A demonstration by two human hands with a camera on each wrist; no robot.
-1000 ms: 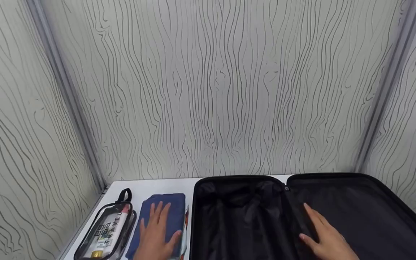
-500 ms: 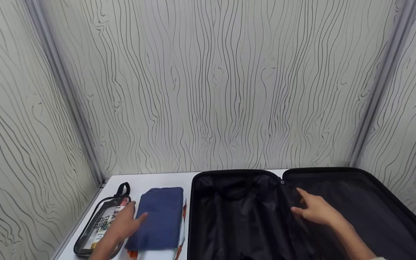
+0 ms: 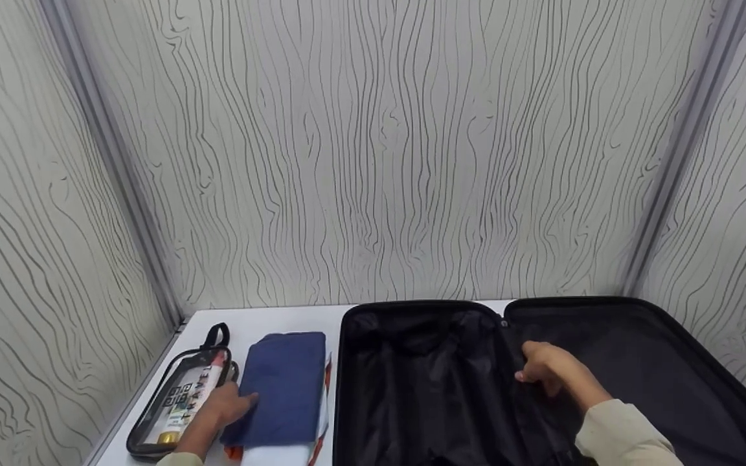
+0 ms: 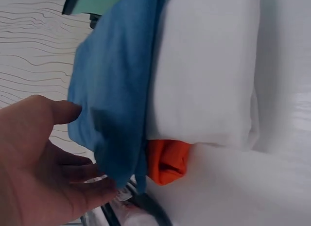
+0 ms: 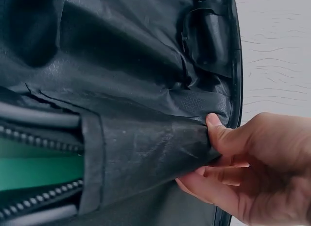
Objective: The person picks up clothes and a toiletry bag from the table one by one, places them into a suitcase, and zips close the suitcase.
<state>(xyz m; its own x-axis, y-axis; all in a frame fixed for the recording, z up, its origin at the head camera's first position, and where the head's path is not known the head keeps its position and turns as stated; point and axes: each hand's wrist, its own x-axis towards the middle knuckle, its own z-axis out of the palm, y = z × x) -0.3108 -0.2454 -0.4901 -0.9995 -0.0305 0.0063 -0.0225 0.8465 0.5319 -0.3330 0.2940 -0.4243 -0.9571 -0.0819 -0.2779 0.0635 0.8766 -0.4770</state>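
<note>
My left hand (image 3: 227, 406) grips the left edge of a folded blue cloth (image 3: 285, 382). In the left wrist view, its thumb lies on the top side and its fingers curl around the edge. Beneath the blue cloth lie a folded white cloth (image 4: 204, 65) and an orange cloth (image 4: 167, 160), partly covered. A black-lined suitcase (image 3: 412, 303) lies spread open to the right. Where its two halves join, my right hand (image 3: 551, 369) pinches a black fabric strip (image 5: 150, 148) between thumb and fingers. Green shows between the zipper edges in the right wrist view.
A clear travel pouch (image 3: 169, 388) with black trim and a loop handle stands close to the left of the cloth stack. It contains a white tube and a gold-capped item. Wood-patterned walls (image 3: 373, 162) enclose the white table (image 3: 250, 317) at the back and sides.
My left hand has left the top of the blue cloth, swung left over the pouch, and come to the cloth's left edge. My right hand's fingers have curled onto the fabric strip.
</note>
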